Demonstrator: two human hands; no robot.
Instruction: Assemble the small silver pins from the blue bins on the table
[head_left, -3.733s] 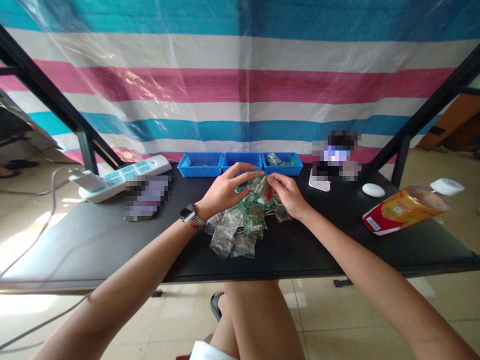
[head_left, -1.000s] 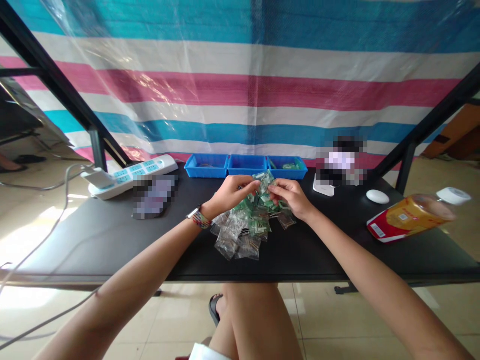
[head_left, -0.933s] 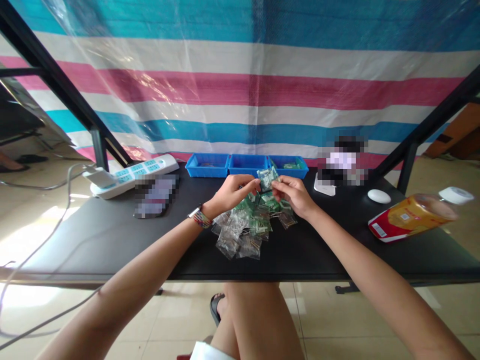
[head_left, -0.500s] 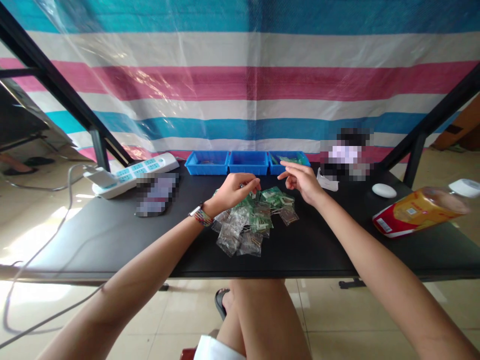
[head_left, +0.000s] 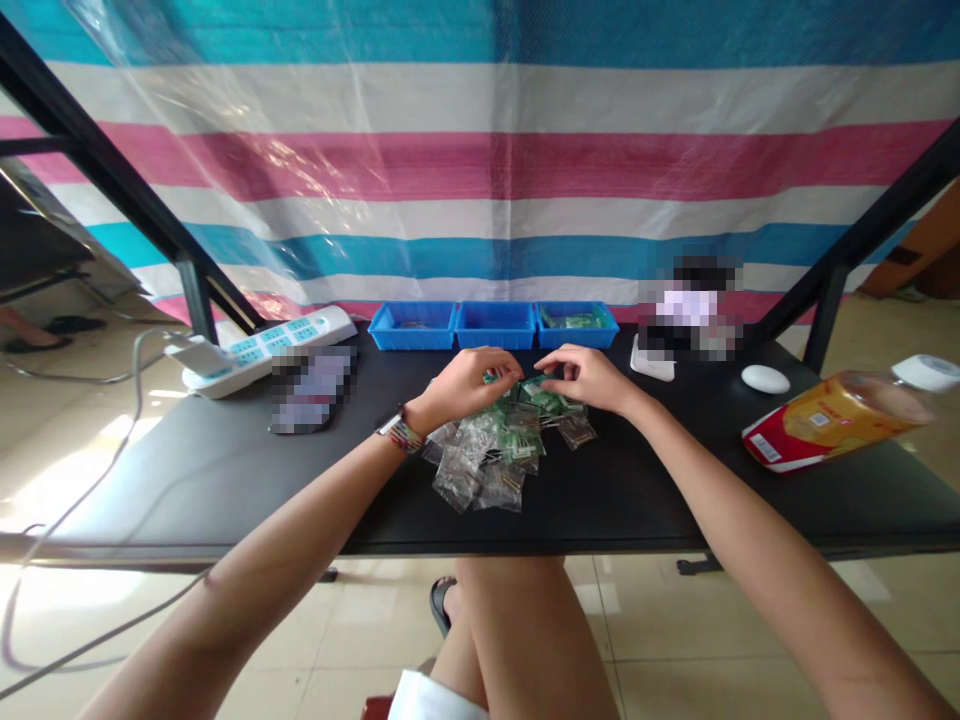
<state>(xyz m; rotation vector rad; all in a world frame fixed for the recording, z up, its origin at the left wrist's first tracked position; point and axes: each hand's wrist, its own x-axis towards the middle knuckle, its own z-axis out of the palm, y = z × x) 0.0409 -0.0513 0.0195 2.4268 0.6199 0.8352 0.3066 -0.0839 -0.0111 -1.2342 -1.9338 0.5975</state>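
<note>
A loose heap of small clear plastic packets (head_left: 480, 450) lies on the black table, several with green printing (head_left: 521, 440) and some showing small metal parts. Over the heap's far left side, my left hand (head_left: 471, 382) is curled with thumb and fingers closed; a bit of green packet shows between them. My right hand (head_left: 589, 375) is bent over the green packets at the heap's far right, thumb and forefinger apart. Behind stand three blue bins in a row: the left bin (head_left: 414, 340) holds a few small items, the middle bin (head_left: 496, 338) shows none, the right bin (head_left: 576, 340) holds green packets.
A white power strip (head_left: 270, 345) with a plugged-in adapter and a blurred-out flat object (head_left: 313, 390) lie on the left. To the right are a white case (head_left: 652, 362), a white oval object (head_left: 765, 379) and a large bottle (head_left: 832, 418) on its side. Striped sheeting hangs behind.
My right hand has come back from in front of the right bin, leftward and down to the heap, its stretched fingers now bent. My left hand has barely moved.
</note>
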